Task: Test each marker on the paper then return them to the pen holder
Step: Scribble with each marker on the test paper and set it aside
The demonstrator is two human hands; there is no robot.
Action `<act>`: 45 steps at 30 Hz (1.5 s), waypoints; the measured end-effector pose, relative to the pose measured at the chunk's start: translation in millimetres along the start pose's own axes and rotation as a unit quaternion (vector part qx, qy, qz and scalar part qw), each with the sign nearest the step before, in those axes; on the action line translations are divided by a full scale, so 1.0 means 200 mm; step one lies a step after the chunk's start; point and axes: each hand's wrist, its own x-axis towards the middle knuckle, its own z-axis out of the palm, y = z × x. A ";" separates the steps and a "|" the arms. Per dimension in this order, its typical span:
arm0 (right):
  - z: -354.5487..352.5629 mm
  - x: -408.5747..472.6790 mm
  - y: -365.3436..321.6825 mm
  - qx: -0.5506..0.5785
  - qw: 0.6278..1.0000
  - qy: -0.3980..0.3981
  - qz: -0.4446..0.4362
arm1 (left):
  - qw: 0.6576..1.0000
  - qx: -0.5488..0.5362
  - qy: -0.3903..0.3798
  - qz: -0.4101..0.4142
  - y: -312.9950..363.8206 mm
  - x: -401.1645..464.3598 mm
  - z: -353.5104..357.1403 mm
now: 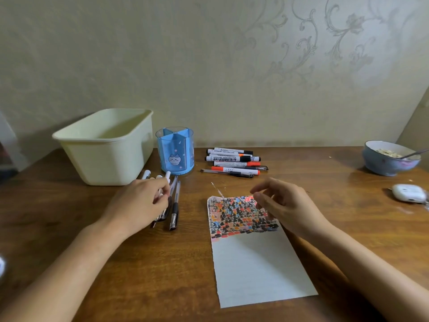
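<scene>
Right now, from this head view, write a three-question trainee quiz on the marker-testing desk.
1. True or false: the blue cat-print pen holder has markers standing in it.
2. Which hand touches the pens beside the cream plastic bin: A left hand, B right hand?
3. Fill in: the scribbles cover the ____ end of the white paper sheet.

Key: 1 false; 2 A; 3 far.

Our one view: head-worn, wide-angle, facing forward and down, close over table (162, 263); wall (209, 54) fills frame's upper half.
</scene>
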 end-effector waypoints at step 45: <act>0.17 0.49 0.11 -0.317 0.948 -0.005 0.036 | 0.964 0.063 -0.221 0.134 0.18 -0.07 0.12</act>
